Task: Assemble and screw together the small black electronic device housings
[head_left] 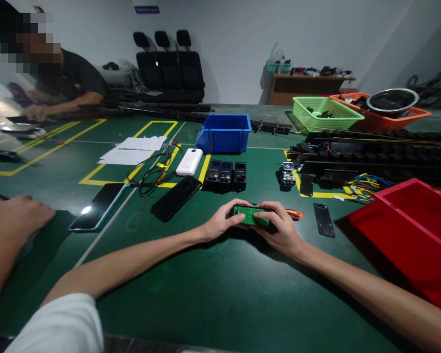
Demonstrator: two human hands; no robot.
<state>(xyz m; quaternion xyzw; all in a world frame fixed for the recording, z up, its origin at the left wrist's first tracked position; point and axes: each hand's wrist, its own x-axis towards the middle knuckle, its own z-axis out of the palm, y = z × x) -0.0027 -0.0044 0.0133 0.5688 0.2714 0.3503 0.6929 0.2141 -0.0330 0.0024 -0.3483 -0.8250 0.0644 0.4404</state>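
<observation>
A small green circuit board (pixel 249 215) is held between my two hands just above the table. My left hand (pixel 226 219) grips its left end, thumb on the face. My right hand (pixel 278 226) grips the other end, with thumb and fingers on the board. A dark edge shows behind the board; what it belongs to is hidden. Just behind my right hand lies an orange-handled tool (pixel 294 214), partly covered. Beyond my hands stand black box-shaped modules (pixel 220 175). A flat black plate (pixel 324 220) lies to the right.
A red bin (pixel 407 235) stands at right, a blue bin (pixel 226 133) at back centre. Two phones (pixel 99 206), a white power bank (pixel 189 162), cables and papers (pixel 132 149) lie left. Long black rails (pixel 367 154) lie back right. Another person's hand (pixel 22 218) rests at the left edge.
</observation>
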